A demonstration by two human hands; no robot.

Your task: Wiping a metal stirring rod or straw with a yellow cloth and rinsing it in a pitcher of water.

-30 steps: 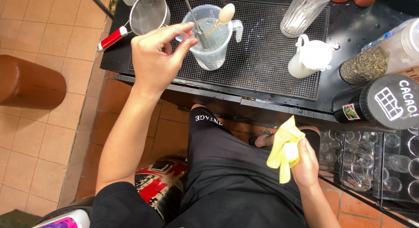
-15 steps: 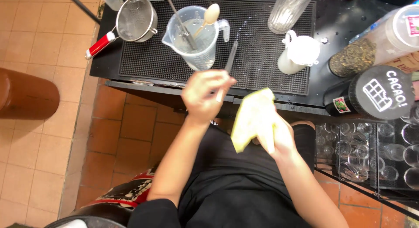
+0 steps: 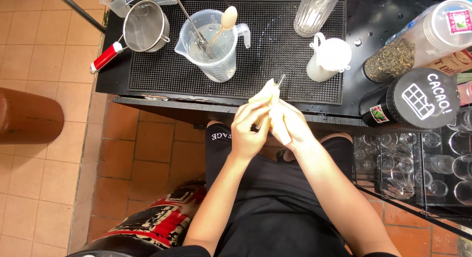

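My left hand (image 3: 250, 131) grips the lower end of a thin metal utensil (image 3: 278, 84) whose tip pokes out above the hands. My right hand (image 3: 291, 126) presses a folded yellow cloth (image 3: 266, 95) around the utensil's shaft. Both hands meet in front of my lap, just at the near edge of the black ribbed mat (image 3: 157, 70). What kind of utensil it is stays hidden by the cloth.
On the mat stand a clear measuring jug (image 3: 212, 45) with a wooden spoon and metal tools, a red-handled strainer (image 3: 142, 28), a ribbed glass (image 3: 313, 12) and a white pitcher (image 3: 328, 58). Jars (image 3: 418, 97) and racked glasses (image 3: 418, 161) sit at right.
My left hand took a metal utensil from the jug and drew it back to my lap. My right hand lifted the yellow cloth and wrapped it around the utensil.
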